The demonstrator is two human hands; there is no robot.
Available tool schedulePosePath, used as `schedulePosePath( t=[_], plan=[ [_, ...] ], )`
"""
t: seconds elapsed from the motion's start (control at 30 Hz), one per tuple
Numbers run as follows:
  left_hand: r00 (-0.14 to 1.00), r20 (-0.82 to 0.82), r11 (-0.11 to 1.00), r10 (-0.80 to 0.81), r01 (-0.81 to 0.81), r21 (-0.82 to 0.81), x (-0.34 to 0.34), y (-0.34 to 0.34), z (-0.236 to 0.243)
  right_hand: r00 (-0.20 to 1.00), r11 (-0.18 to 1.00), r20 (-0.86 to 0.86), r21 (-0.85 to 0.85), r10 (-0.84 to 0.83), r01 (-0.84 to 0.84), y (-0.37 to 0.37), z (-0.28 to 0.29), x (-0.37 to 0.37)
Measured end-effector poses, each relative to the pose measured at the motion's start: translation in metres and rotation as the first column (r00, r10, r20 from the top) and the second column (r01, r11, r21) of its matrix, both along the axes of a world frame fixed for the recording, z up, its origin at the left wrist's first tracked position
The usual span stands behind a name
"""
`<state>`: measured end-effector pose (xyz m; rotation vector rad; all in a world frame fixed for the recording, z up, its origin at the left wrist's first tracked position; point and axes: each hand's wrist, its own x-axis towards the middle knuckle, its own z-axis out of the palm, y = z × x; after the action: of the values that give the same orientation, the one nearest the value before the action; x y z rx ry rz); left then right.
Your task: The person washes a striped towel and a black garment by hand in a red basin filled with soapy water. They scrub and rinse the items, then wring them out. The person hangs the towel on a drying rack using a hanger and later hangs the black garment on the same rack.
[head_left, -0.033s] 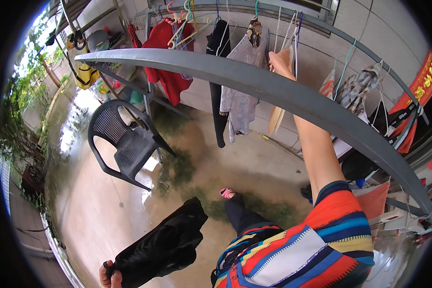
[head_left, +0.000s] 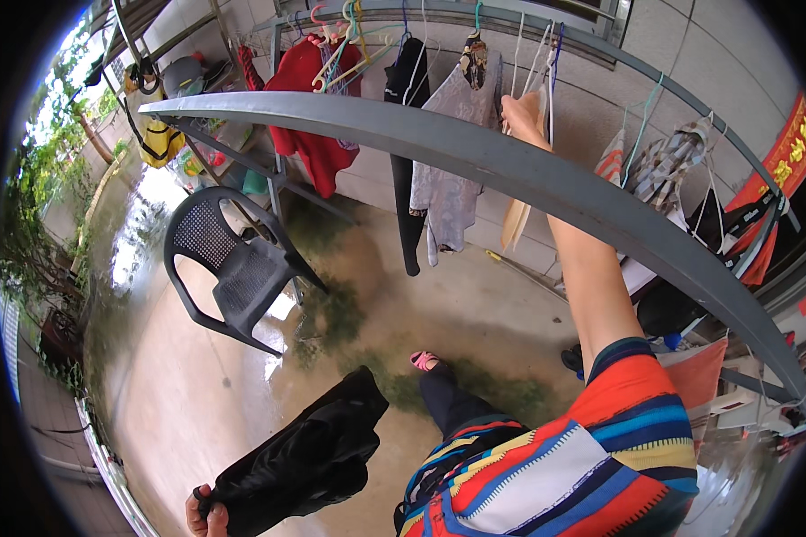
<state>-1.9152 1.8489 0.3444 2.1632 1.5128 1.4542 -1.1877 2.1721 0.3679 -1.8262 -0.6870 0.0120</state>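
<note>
My left hand (head_left: 208, 515), low at the left, is closed on one end of a black garment (head_left: 304, 447). The cloth stretches up and to the right over the ground. My right arm reaches up past the near grey bar to the row of hanging clothes. There my right hand (head_left: 526, 118) is closed on a white clothes hanger (head_left: 517, 63); its exact grip is partly hidden. A pale yellow cloth (head_left: 515, 222) hangs just below that hand. Left of it hang a light patterned garment (head_left: 457, 161) and narrow black trousers (head_left: 407, 170).
A curved grey rack bar (head_left: 439, 139) crosses in front of me. On the far rail are a red garment (head_left: 309, 134), empty hangers and a checked cloth (head_left: 676, 166). A dark plastic chair (head_left: 242, 268) stands at the left, on wet concrete (head_left: 188, 385).
</note>
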Motion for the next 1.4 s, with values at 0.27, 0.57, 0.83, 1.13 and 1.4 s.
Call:
schedulePosePath(
  t=[0.27, 0.57, 0.83, 1.13, 1.4],
  plan=[
    [0.999, 0.033, 1.000, -0.014, 0.015, -0.019, 0.020, 0.005, 0.003, 0.998, 0.984, -0.037, 0.165, -0.053, 0.058, 0.034, 0.008, -0.018],
    [0.852, 0.512, 0.960, 0.111, 0.042, -0.278, 0.028, 0.004, -0.006, 0.985, 0.990, 0.174, -0.141, -0.005, 0.030, 0.005, 0.020, -0.035],
    [0.608, 0.718, 0.881, 0.339, 0.062, -0.469, 0.052, 0.006, 0.016, 0.486, 0.739, 0.874, -0.345, 0.028, 0.578, -0.030, 0.032, -0.053],
    [0.581, 0.734, 0.884, 0.351, 0.052, -0.464, 0.051, 0.000, 0.014, 0.701, 0.754, 0.711, -0.430, -0.055, 0.496, -0.057, 0.057, -0.047],
    [0.602, 0.721, 0.871, 0.344, 0.081, -0.484, 0.056, 0.004, 0.012, 0.698, 0.658, 0.716, -0.520, -0.012, 0.545, -0.061, 0.078, -0.029]
  ],
)
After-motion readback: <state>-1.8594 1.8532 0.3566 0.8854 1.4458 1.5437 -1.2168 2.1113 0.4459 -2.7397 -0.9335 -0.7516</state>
